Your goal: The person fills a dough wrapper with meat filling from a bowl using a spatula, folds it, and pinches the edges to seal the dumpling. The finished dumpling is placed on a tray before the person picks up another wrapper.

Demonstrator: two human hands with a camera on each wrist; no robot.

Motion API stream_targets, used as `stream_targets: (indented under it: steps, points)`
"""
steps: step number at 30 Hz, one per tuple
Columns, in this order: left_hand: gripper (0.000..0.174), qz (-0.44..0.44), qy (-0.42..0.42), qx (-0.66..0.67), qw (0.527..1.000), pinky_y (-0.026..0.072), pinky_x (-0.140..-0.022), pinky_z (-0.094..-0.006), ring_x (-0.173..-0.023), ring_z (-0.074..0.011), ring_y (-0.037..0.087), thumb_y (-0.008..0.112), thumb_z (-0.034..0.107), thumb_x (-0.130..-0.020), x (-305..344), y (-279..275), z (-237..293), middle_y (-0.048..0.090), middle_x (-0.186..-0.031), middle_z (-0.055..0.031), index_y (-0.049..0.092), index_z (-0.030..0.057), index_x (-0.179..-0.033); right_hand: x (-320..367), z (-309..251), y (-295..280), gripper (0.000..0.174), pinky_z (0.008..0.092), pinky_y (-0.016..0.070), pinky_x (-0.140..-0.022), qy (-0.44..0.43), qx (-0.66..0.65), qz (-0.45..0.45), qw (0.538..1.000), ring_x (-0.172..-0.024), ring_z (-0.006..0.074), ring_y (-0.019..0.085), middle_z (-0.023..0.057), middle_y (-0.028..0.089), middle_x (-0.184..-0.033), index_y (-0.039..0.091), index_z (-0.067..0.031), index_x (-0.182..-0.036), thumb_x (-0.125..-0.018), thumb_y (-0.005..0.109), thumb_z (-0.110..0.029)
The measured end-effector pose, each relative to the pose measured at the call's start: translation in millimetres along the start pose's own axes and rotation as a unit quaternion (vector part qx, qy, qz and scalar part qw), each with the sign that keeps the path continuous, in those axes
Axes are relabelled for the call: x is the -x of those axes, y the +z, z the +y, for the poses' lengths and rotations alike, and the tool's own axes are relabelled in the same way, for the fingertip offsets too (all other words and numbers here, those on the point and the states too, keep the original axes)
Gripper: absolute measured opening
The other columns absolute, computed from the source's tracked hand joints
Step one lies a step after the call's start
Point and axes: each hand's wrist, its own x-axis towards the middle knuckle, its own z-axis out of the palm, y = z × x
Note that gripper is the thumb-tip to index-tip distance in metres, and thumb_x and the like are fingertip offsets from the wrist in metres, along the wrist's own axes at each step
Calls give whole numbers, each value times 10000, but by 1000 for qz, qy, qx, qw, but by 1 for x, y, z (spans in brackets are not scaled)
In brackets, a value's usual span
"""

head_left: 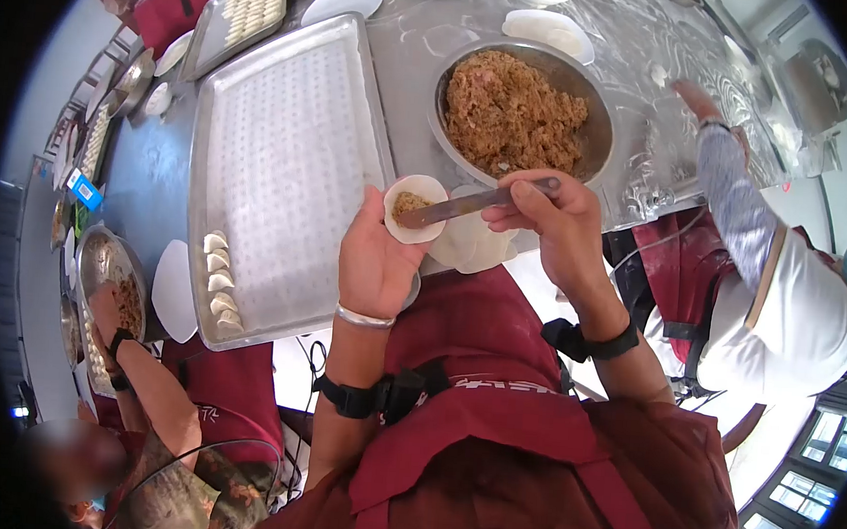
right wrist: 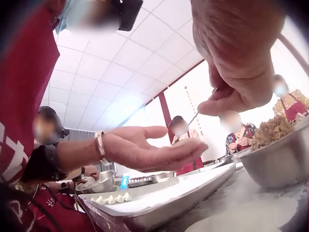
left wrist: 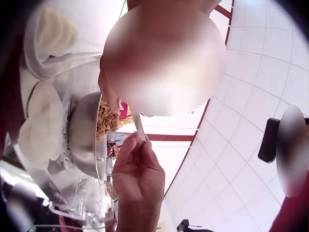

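Note:
My left hand (head_left: 375, 271) is turned palm up, and its extended fingers carry a round dumpling wrapper (head_left: 423, 183). A small heap of brown filling (head_left: 407, 206) sits in the wrapper's middle. Between thumb and fingers my right hand (head_left: 563, 229) pinches a flat spatula (head_left: 474, 204), whose far end lies over the filling. The right wrist view shows the left palm (right wrist: 149, 150) from the side with the thumb raised. Below the spatula, loose wrappers (head_left: 473, 248) overlap at the table edge. Beyond the right hand stands a steel bowl (head_left: 603, 130) heaped with minced filling (head_left: 510, 110).
A large metal tray (head_left: 290, 150) lies left of the bowl, with several folded dumplings (head_left: 219, 281) along its near left side. Another tray (head_left: 202, 42) of dumplings is behind. People work on both sides; one's arm (head_left: 735, 172) reaches over the table at right. White plates (head_left: 177, 288) stand around.

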Motion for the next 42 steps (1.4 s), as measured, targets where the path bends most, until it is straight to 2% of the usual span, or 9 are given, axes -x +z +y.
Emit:
stream_targets:
  steps: [6,15,19,27,30,33,36,39,42]
  points:
    - [532,3,8,-55,998,430,-1091,-501,-1229,-308,521,301,378,-1076,16,-3,-4,535,-1293,-180,440,-80,-1309,-7,9,-1,219,327,613,-671,18,-4,15,1000,-762,253,721,164,677,-878,625,86,-1012,-955,604,-125]
    - [543,1,6,-66,998,434,-1087,-500,-1246,-309,515,289,377,-1077,16,-8,-4,535,-1305,-186,446,-88,-1310,-1,-10,-5,181,332,615,-629,12,-50,42,998,-725,269,725,153,677,-873,631,70,-1014,-929,598,-86]
    - [555,-17,8,-87,996,431,-1085,-504,-1242,-322,519,287,383,-1076,19,-3,-5,533,-1316,-190,444,-90,-1319,-7,3,-7,170,332,614,-628,49,-72,55,995,-726,274,725,153,679,-875,633,59,-1006,-925,596,-86]
    - [561,-16,-12,-69,997,431,-1082,-508,-1237,-324,531,286,390,-1074,19,-7,0,538,-1313,-202,449,-86,-1323,-8,2,-20,163,309,605,-635,2,-56,15,998,-733,251,727,155,689,-878,641,49,-1008,-945,592,-93]
    - [564,-18,-25,-66,997,433,-1080,-507,-1240,-323,531,287,393,-1074,20,-6,0,537,-1314,-205,447,-87,-1324,-7,-4,-28,159,293,599,-641,11,-42,-47,998,-734,239,726,141,692,-860,647,46,-1002,-956,584,-93]
    - [565,-36,-38,-92,994,436,-1076,-505,-1240,-328,532,288,394,-1073,23,-2,-1,537,-1314,-207,445,-87,-1326,-5,-2,-25,160,286,595,-642,11,0,-42,999,-730,227,724,138,695,-852,651,43,-997,-961,577,-95]
    - [564,-33,-42,-137,989,430,-1080,-504,-1239,-341,530,290,391,-1073,24,4,-3,532,-1320,-211,443,-88,-1327,-4,1,-27,167,286,591,-634,12,13,-31,999,-721,224,720,141,694,-861,650,45,-1005,-963,581,-101]
    - [562,-25,-43,-95,994,420,-1089,-503,-1255,-369,515,293,386,-1074,18,-7,-6,525,-1329,-226,440,-93,-1328,-1,-10,-35,179,289,587,-657,-23,12,36,999,-737,221,719,139,692,-868,649,51,-1015,-965,584,-109]
    - [558,-28,-43,-76,996,411,-1097,-504,-1276,-398,494,300,383,-1073,15,-5,-6,511,-1344,-241,440,-93,-1329,-2,-17,-50,188,296,583,-687,-135,82,137,978,-768,220,719,130,691,-884,648,52,-1021,-968,584,-116]
